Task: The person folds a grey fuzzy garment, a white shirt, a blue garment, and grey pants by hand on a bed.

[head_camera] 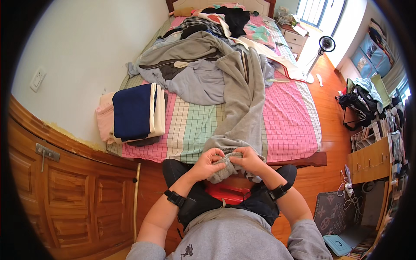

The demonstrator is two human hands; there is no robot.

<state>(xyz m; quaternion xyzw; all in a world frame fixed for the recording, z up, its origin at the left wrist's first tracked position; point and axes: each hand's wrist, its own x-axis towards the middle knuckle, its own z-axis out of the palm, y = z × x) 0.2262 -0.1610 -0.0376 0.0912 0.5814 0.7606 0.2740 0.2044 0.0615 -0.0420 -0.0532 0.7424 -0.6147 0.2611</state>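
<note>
Grey fleece trousers point(243, 100) with a dark side stripe stretch down the bed to its near edge, where both hands pinch the gathered elastic end. My left hand point(211, 164) grips this ribbed end from the left, thumb and fingertips together. From the right, my right hand point(248, 159) holds the same end, close to the left hand. Part of the cloth hangs over the bed edge between my knees. A stack of folded clothes point(131, 112), navy, cream and pink, lies at the bed's left corner. Behind the trousers are a light blue-grey garment point(201, 81) and a heap of mixed clothes point(208, 26).
The bed point(289, 123) has a checked, striped sheet. A wooden door point(68, 191) stands at left. At right are a standing fan point(325, 45), a folding chair piled with clothes point(360, 100), a wooden desk point(370, 161) and white cables point(349, 195). A red seat point(227, 193) is beneath me.
</note>
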